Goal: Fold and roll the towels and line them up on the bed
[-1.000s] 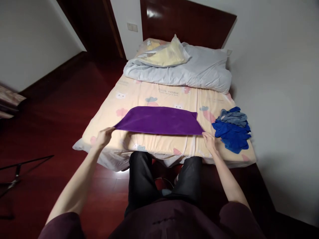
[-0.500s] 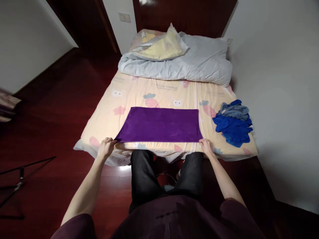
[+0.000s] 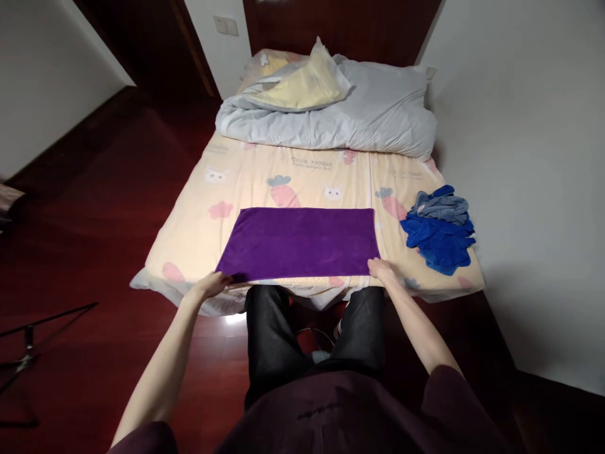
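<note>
A flat, rectangular purple cloth with a soft, towel-like surface [image 3: 300, 243] lies spread at the centre of the frame, its long near edge running close to the front of the bed. The person's 2 bare hands are at its 2 near corners. The left hand [image 3: 213, 285], left of centre, has its fingers curled over the near-left corner, grasping the edge there. The right hand [image 3: 379, 269], right of centre, is closed on the near-right corner (its fingertips are too small to make out in detail).

Under the cloth is a cream bedsheet printed with pink carrots and white animal faces [image 3: 189, 221]. At the right of the frame, near the right hand but apart from it, sits a crumpled heap of bright blue and grey-blue fabric [image 3: 437, 243]. Across the upper centre lies a puffy, pale grey quilt [image 3: 385, 104], with a pale yellow bundle in translucent wrapping [image 3: 309, 85] resting on it. A dark reddish-brown wooden headboard [image 3: 340, 28] fills the top centre, and a thin black metal stand [image 3: 29, 340] shows at the lower left, on the glossy dark red floor [image 3: 142, 176].
</note>
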The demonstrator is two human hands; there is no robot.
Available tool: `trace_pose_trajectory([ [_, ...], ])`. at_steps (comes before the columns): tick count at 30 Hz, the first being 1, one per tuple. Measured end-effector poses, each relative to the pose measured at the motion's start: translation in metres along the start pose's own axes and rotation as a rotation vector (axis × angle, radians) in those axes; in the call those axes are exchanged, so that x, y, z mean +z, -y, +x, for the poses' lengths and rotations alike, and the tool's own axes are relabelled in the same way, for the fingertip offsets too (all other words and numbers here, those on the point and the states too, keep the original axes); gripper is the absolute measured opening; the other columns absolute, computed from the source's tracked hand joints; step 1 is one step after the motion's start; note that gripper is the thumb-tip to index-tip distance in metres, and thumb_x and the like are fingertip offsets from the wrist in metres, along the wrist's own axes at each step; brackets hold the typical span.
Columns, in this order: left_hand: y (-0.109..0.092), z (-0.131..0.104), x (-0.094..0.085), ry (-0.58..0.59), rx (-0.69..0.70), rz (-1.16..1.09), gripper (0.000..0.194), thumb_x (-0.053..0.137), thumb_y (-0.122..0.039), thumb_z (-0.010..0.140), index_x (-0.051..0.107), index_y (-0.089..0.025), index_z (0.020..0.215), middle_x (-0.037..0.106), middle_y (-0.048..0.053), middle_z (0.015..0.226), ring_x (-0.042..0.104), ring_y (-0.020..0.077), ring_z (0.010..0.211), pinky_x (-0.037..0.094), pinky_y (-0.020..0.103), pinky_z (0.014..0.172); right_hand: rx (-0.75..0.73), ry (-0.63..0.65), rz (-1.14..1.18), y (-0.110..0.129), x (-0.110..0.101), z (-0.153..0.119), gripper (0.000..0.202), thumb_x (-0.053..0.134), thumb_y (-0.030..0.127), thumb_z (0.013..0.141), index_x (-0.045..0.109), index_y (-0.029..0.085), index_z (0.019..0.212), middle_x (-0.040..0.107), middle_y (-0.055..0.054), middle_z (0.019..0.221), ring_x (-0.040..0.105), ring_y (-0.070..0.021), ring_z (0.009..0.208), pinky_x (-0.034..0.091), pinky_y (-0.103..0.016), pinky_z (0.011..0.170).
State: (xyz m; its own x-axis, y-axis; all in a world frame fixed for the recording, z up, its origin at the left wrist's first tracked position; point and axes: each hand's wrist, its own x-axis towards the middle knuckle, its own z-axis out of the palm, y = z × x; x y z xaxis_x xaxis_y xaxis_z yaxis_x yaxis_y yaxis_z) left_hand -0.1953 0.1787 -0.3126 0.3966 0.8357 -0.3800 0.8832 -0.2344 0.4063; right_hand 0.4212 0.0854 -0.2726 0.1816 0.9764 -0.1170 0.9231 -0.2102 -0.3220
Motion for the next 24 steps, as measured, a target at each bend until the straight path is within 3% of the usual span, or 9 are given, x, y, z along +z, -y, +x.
trace_pose_trajectory([
  [3, -0.058, 0.041, -0.015, -0.304, 0.05, -0.03, 0.049, 0.039, -0.041, 0.092, 0.077, -0.02, 0.116, 0.075, 0.014, 0.116, 0.068, 0.0319, 0.111, 0.05, 0.045, 0.103, -0.075, 0.033, 0.005, 0.077, 0.016, 0.036, 0.015, 0.07, 0.011, 0.082, 0.078, 0.019, 0.091, 0.078, -0.019, 0.103, 0.072, -0.0315, 0.11, 0.052, -0.043, 0.103],
  [5, -0.102, 0.065, -0.014, -0.504, 0.103, -0.059, 0.054, 0.038, -0.039, 0.096, 0.066, -0.015, 0.135, 0.062, 0.015, 0.143, 0.053, 0.0315, 0.136, 0.04, 0.048, 0.116, -0.296, -0.063, 0.125, 0.143, 0.033, 0.055, 0.035, 0.065, 0.012, 0.087, 0.073, 0.018, 0.12, 0.068, -0.019, 0.134, 0.058, -0.0341, 0.134, 0.042, -0.051, 0.115],
  [8, -0.149, 0.088, 0.013, -0.585, 0.073, -0.116, 0.058, 0.037, -0.034, 0.098, 0.053, -0.011, 0.149, 0.038, 0.017, 0.164, 0.028, 0.0318, 0.155, 0.026, 0.054, 0.125, -0.493, -0.165, 0.324, 0.232, 0.068, 0.069, 0.05, 0.055, 0.014, 0.095, 0.057, 0.022, 0.145, 0.046, -0.008, 0.161, 0.033, -0.028, 0.154, 0.028, -0.051, 0.127],
  [10, -0.159, 0.096, 0.041, -0.56, 0.026, -0.15, 0.061, 0.037, -0.031, 0.097, 0.047, -0.011, 0.153, 0.031, 0.019, 0.166, 0.021, 0.0335, 0.157, 0.022, 0.059, 0.125, -0.536, -0.111, 0.387, 0.265, 0.097, 0.069, 0.052, 0.05, 0.014, 0.098, 0.053, 0.022, 0.15, 0.039, -0.004, 0.165, 0.026, -0.0233, 0.157, 0.022, -0.047, 0.131],
  [13, -0.152, 0.102, 0.077, -0.587, -0.02, -0.142, 0.062, 0.038, -0.029, 0.096, 0.042, -0.016, 0.157, 0.029, 0.017, 0.168, 0.02, 0.0335, 0.158, 0.016, 0.062, 0.125, -0.579, 0.034, 0.422, 0.272, 0.144, 0.064, 0.052, 0.047, 0.011, 0.098, 0.054, 0.018, 0.149, 0.043, -0.006, 0.162, 0.031, -0.0199, 0.155, 0.022, -0.043, 0.131],
  [16, -0.142, 0.106, 0.091, -0.602, -0.024, -0.138, 0.063, 0.038, -0.027, 0.096, 0.041, -0.018, 0.158, 0.028, 0.014, 0.169, 0.02, 0.0316, 0.158, 0.014, 0.06, 0.126, -0.547, 0.06, 0.455, 0.255, 0.178, 0.061, 0.052, 0.044, 0.011, 0.099, 0.053, 0.017, 0.149, 0.047, -0.008, 0.159, 0.034, -0.0183, 0.154, 0.022, -0.043, 0.131],
  [19, -0.14, 0.11, 0.09, -0.603, -0.041, -0.134, 0.063, 0.04, -0.026, 0.095, 0.042, -0.02, 0.158, 0.028, 0.012, 0.169, 0.021, 0.0317, 0.158, 0.014, 0.06, 0.126, -0.537, 0.045, 0.49, 0.246, 0.193, 0.065, 0.053, 0.044, 0.012, 0.099, 0.052, 0.02, 0.151, 0.046, -0.005, 0.16, 0.033, -0.0167, 0.154, 0.02, -0.043, 0.132],
  [24, -0.144, 0.111, 0.086, -0.632, -0.063, -0.068, 0.061, 0.041, -0.026, 0.095, 0.044, -0.021, 0.157, 0.034, 0.011, 0.167, 0.026, 0.0298, 0.156, 0.019, 0.056, 0.126, -0.548, 0.044, 0.534, 0.247, 0.193, 0.07, 0.052, 0.042, 0.012, 0.099, 0.054, 0.017, 0.15, 0.048, -0.006, 0.159, 0.034, -0.016, 0.154, 0.022, -0.041, 0.132],
])
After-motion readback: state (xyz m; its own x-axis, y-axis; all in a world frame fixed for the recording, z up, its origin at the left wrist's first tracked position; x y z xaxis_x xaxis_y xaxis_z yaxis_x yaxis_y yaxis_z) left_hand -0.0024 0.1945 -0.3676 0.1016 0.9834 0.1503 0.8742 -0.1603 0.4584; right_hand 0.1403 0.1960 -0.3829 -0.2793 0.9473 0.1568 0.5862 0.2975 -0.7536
